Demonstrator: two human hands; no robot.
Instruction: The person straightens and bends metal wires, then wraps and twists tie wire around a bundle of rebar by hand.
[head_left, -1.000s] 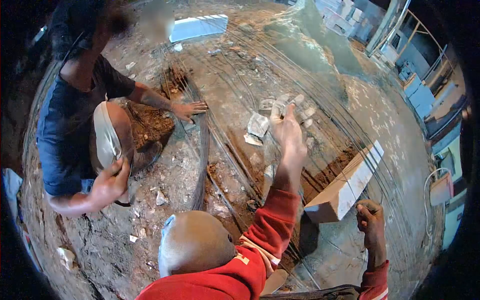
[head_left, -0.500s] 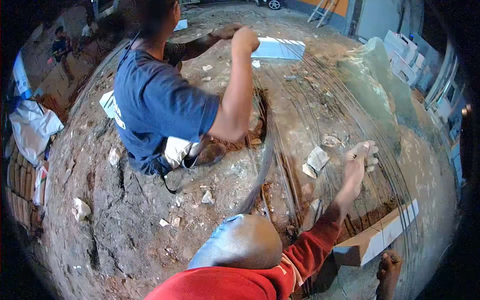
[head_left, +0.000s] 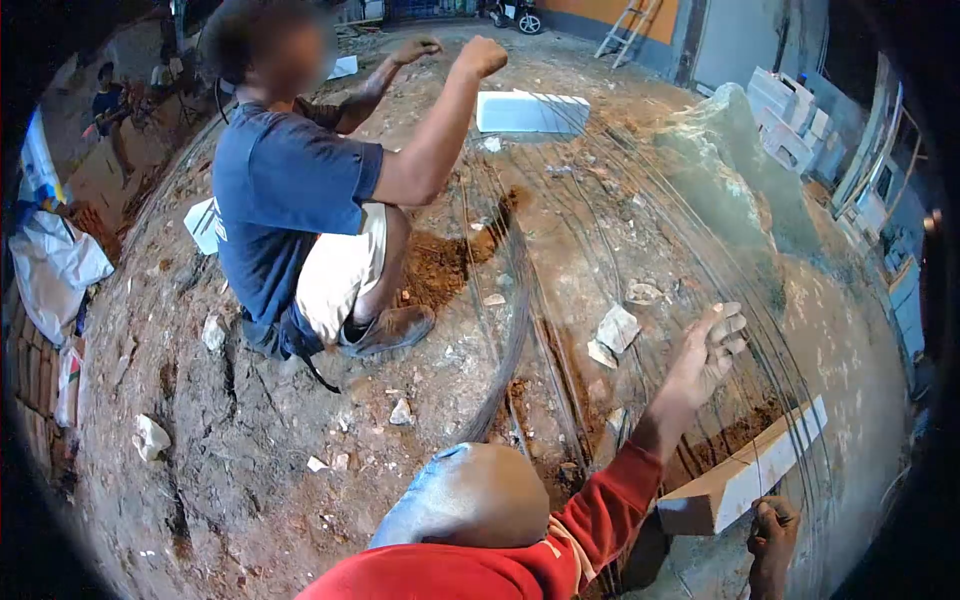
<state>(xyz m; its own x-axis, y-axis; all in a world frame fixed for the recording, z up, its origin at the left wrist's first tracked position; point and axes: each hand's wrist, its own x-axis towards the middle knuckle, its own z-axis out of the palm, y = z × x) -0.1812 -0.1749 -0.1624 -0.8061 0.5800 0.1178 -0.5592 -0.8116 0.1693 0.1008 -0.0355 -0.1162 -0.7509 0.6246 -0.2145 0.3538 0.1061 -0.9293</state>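
My left hand (head_left: pixel 708 352), in a red sleeve, reaches out above long thin metal rods (head_left: pixel 690 235). Its fingers are apart and slightly curled, with nothing in them. My right hand (head_left: pixel 773 527) is closed at the lower right, beside a long white-faced block (head_left: pixel 770 468). A thin dark wire (head_left: pixel 757 462) seems to run up from its fingertips across the block's face. The rods pass over this block and over a white block (head_left: pixel 533 113) farther off. Near my knee (head_left: pixel 480 490) a dark bundle of thin strands (head_left: pixel 508 350) lies on the ground.
Another person (head_left: pixel 290 190) in a blue shirt squats at the left, both hands raised. Pale stones (head_left: pixel 616 330) lie about on rough soil. A sand heap (head_left: pixel 725 150), stacked white blocks (head_left: pixel 785 115), a ladder (head_left: pixel 628 30) and a white sack (head_left: pixel 58 265) stand around the edges.
My left hand's fingers have spread apart. My right hand has shifted slightly up and left in view. The other person has turned and raised their hands away from the far block.
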